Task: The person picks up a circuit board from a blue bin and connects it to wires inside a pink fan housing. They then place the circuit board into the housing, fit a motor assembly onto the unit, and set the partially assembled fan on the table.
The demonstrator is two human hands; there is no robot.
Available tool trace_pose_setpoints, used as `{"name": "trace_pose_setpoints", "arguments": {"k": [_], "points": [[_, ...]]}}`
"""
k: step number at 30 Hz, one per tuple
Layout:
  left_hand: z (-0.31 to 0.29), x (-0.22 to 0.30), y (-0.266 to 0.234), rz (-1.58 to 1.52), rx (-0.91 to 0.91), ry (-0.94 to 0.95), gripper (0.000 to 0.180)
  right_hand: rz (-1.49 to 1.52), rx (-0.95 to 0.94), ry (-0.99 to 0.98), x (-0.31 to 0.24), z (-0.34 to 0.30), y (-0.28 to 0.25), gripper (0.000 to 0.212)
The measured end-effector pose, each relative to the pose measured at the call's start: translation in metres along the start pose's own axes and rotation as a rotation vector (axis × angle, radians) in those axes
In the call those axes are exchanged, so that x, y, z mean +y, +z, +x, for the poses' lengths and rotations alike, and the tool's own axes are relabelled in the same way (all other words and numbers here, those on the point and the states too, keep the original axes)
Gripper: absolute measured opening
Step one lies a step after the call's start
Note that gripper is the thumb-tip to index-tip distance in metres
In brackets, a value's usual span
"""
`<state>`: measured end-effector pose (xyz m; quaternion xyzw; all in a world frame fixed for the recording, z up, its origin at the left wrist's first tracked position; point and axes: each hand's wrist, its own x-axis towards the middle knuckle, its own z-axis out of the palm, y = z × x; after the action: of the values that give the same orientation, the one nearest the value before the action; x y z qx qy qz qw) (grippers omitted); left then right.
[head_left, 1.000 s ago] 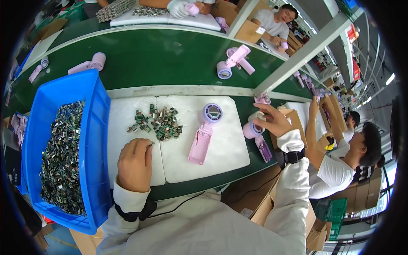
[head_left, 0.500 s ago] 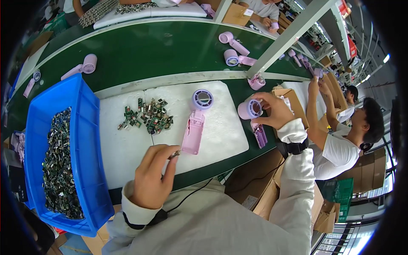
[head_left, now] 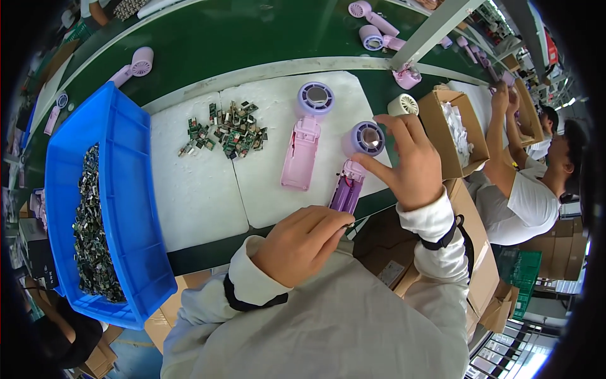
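Observation:
My right hand (head_left: 413, 161) holds a lilac handheld fan (head_left: 367, 139) by its round head, with the thumb at the neck and fingers at the far right rim. The fan's opened purple handle (head_left: 347, 187) points toward me and shows a dark red wire inside. My left hand (head_left: 303, 243) is closed in a pinch on a small circuit board (head_left: 350, 223) just below the handle's end; the fingers mostly hide the board. Left of these, a second fan (head_left: 315, 98) lies on the white foam pad (head_left: 265, 205), its pink handle shell (head_left: 301, 155) open and hollow.
Loose circuit boards (head_left: 230, 129) lie piled on the pad. A blue bin (head_left: 136, 215) of boards stands at left. Beyond runs a green belt (head_left: 252, 41) with several fans. At right are a cream fan head (head_left: 403, 105), a carton (head_left: 439, 132), a metal post (head_left: 435, 35) and a co-worker (head_left: 514, 208).
My right hand has brought its fan leftward from the table's right side onto the pad's edge. My left hand has moved right with the small board, up to the fan's handle.

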<state>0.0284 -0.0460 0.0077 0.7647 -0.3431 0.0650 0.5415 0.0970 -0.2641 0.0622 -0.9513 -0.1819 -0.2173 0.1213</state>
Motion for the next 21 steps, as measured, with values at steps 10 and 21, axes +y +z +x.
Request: {"name": "trace_pose_setpoints", "arguments": {"k": [10, 21], "points": [[0.008, -0.014, 0.009, 0.138, 0.203, -0.254, 0.025, 0.425, -0.291, 0.102, -0.014, -0.031, 0.013, 0.031], [0.029, -0.017, 0.013, 0.052, 0.213, -0.344, 0.030, 0.806, -0.249, 0.358, -0.008, -0.046, 0.028, 0.018]]}}
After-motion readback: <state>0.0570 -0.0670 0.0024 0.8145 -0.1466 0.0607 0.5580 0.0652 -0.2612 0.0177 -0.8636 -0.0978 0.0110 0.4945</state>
